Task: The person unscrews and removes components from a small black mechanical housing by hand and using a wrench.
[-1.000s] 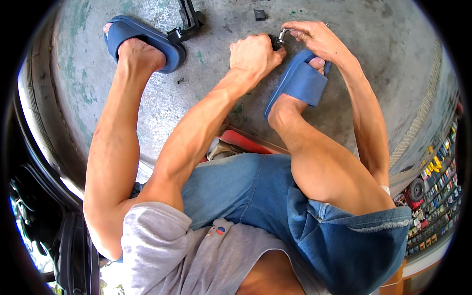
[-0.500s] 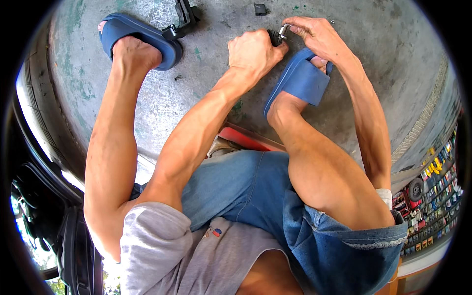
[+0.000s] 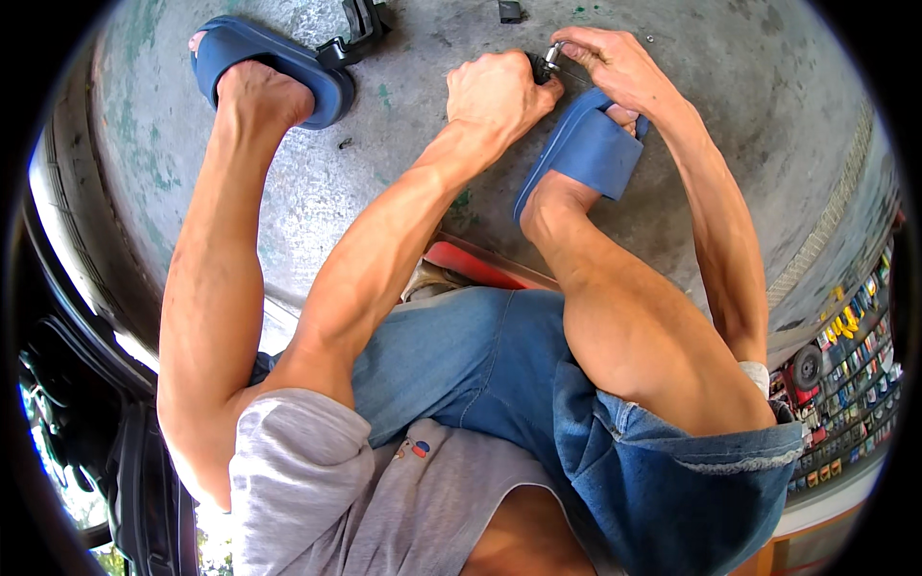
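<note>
Apparent shop, rows of goods (image 3: 858,408)

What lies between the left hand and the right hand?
In the head view, a small metal piece and a dark part lie between the left hand and the right hand.

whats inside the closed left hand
Part of a small black object shows at the thumb side of the left hand, beside a shiny silver metal piece. Whatever the curled fingers cover can't be seen.
</note>
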A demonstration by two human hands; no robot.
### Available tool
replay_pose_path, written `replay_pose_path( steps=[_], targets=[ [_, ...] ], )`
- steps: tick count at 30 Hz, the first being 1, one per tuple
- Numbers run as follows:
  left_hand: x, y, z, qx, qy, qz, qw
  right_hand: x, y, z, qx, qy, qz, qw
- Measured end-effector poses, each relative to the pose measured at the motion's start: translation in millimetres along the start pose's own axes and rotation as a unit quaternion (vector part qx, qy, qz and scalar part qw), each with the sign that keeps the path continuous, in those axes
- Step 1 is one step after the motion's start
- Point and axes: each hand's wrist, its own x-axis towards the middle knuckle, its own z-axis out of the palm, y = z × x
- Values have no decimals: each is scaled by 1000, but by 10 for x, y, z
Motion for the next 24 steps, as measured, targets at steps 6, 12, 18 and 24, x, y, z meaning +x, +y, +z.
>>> replay_pose_path(
  steps=[6, 12, 18, 24],
  targets=[
    [-12, -1, -19, 2, -12, 2, 1000, -2, -84, -18, -16, -31, 21, 999],
    [-14, -27, -8, 6, -2, 7, 1000, 13, -270, -69, -25, -48, 63, 997],
    [2, -28, 6, 8, -9, 10, 1000, -13, -218, -15, -59, -19, 26, 998],
    [-13, -37, 25, 13, -2, 19, 1000, -29, -469, -34, -134, -20, 82, 987]
  ],
)
